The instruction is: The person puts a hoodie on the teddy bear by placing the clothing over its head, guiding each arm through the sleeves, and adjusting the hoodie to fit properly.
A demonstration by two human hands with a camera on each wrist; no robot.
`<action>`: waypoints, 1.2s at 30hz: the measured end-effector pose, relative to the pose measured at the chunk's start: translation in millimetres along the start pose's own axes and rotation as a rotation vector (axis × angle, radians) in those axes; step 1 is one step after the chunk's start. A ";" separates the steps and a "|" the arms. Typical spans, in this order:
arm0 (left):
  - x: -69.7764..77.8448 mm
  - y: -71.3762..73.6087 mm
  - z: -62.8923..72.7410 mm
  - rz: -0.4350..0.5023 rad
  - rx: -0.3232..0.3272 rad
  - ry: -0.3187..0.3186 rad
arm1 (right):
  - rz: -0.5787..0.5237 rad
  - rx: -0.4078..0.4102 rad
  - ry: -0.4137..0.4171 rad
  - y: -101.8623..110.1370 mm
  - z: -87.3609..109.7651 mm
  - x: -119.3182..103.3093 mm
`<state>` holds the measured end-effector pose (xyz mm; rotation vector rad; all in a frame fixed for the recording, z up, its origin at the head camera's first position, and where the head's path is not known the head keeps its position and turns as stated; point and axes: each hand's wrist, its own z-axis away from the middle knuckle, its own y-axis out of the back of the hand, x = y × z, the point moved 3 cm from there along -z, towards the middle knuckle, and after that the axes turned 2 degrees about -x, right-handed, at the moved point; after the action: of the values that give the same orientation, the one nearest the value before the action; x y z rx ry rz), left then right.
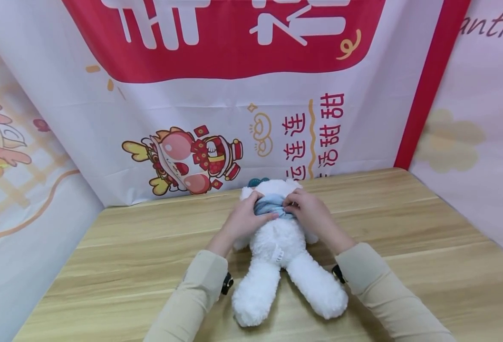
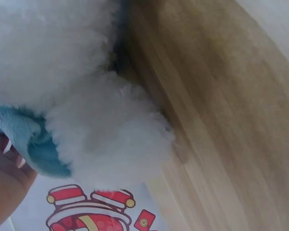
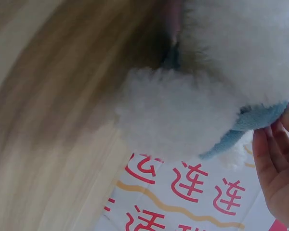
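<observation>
Both grips look narrow from my remote station: the left hand [image 1: 246, 216] and right hand [image 1: 310, 210] pinch soft, creased light-blue cloth [image 1: 270, 204] just below the head [image 1: 273, 186] of a plush toy [image 1: 283, 240], presumably controlling the folds from either side. Shaggy and white, with rounded legs [image 1: 317, 285], the toy lies stretched on a wood-grain table [image 1: 149, 266].

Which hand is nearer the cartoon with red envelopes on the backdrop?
Left. The left hand grips the blue cloth on the plush toy, below and right of the cartoon in the head view; the right hand grips it farther right.
</observation>
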<state>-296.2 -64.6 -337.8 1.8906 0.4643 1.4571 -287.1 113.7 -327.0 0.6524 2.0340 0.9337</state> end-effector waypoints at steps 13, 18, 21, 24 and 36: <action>0.2 -2.6 -2.0 0.053 0.002 0.018 | -0.351 -0.316 0.053 9.9 2.6 8.2; 4.2 -0.9 0.8 -0.014 0.155 -0.074 | -0.408 -0.335 0.042 10.2 4.5 9.7; 5.8 1.5 6.8 -0.117 0.269 -0.199 | -0.376 -0.244 -0.003 12.4 5.3 9.1; 6.3 3.5 14.0 -0.200 0.267 -0.293 | -0.248 -0.132 -0.053 18.5 6.8 7.3; -1.7 -2.6 21.6 -0.262 -0.072 -0.168 | -0.099 -0.287 0.031 10.0 12.5 15.3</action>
<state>-276.1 -70.4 -343.6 1.8016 0.5488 1.1207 -284.1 135.2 -331.1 0.3804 1.8912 1.1539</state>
